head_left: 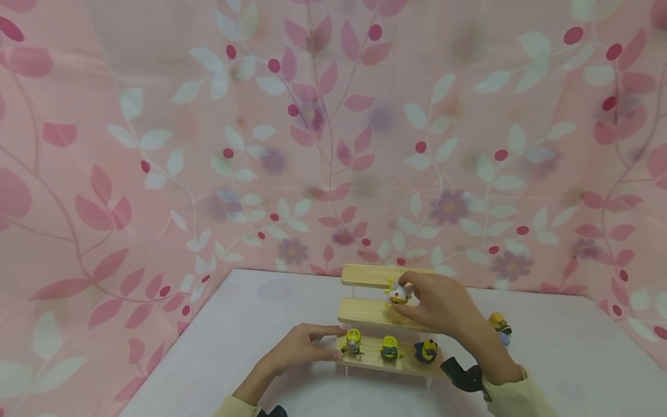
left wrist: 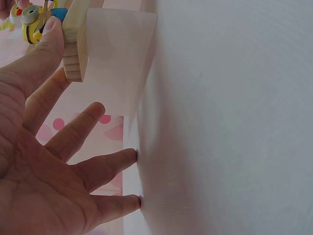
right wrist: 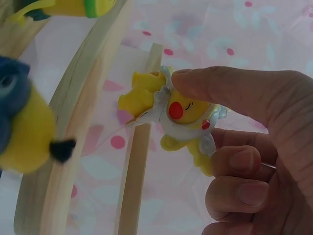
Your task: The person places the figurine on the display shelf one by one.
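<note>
My right hand [head_left: 443,301] pinches a small yellow toy figure [right wrist: 188,115] with red cheeks and a white hood between thumb and fingers. In the head view it overlaps the middle step of a three-step wooden display stand [head_left: 365,313]. At the stand's left end, my left hand [head_left: 299,350] grips the bottom step by its corner with thumb and index finger; the other fingers spread apart, two tips down at the tabletop. Along the bottom step stand a yellow figure with goggles [head_left: 353,341], a yellow figure in green [head_left: 389,348] and a yellow and dark blue figure [head_left: 427,351].
More small figures [head_left: 499,325] lie on the white tabletop [head_left: 260,307] right of the stand, partly behind my right forearm. Clear supports [left wrist: 117,44] hold the wooden steps up. A pink floral cloth [head_left: 333,145] hangs behind the table.
</note>
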`<state>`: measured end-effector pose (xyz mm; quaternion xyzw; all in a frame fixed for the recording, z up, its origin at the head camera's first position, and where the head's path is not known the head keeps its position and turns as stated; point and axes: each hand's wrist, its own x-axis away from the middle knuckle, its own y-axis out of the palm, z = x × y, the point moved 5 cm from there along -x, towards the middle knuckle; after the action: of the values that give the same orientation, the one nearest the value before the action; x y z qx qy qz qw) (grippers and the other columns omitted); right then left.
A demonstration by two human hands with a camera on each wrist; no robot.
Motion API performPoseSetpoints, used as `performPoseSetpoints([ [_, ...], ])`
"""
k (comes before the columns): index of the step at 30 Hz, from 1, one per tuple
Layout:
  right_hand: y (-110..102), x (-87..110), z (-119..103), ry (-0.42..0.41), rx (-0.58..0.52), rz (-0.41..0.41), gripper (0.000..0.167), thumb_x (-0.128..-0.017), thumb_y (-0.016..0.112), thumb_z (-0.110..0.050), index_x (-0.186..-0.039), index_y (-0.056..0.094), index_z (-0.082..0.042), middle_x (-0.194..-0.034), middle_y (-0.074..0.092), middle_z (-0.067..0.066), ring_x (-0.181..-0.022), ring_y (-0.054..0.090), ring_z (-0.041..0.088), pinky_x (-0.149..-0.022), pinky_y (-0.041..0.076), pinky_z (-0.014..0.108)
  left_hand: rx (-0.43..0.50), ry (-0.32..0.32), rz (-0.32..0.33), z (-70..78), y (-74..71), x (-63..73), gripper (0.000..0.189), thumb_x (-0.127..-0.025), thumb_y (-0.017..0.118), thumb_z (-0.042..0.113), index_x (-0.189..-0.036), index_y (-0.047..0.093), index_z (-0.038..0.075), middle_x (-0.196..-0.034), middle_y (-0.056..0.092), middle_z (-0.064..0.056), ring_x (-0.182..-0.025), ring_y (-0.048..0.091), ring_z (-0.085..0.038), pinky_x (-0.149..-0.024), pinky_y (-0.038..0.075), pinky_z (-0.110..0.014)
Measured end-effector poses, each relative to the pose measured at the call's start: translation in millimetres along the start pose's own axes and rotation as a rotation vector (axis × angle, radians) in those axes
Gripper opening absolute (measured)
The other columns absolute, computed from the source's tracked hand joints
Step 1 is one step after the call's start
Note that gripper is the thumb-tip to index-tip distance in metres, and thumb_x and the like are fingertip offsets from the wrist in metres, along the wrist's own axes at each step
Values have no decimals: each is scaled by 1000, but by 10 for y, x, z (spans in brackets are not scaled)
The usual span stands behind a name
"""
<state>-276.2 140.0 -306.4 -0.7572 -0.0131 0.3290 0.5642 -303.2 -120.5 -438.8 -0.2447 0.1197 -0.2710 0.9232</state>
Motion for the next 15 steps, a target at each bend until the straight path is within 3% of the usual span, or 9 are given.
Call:
performPoseSetpoints([
  [9,141,-183,-157,-2,25,-35,38,-73,86,-40,-100,70,-18,-84,71,-7,-74,64,11,-60,50,27,18,-26,2,-6,-7,-3,42,-83,80,35,-124,70,31,-127,64,12,-132,48,-24,-108,36,-57],
  [15,230,-269,-254,21,-4,-77,37,-75,85,-40,-100,68,-18,-85,71,-6,-71,61,9,-54,46,23,9,-25,0,-10,-1,-10,42,-83,80,35,-124,70,31,-126,64,12,-131,49,-23,-108,36,-57],
])
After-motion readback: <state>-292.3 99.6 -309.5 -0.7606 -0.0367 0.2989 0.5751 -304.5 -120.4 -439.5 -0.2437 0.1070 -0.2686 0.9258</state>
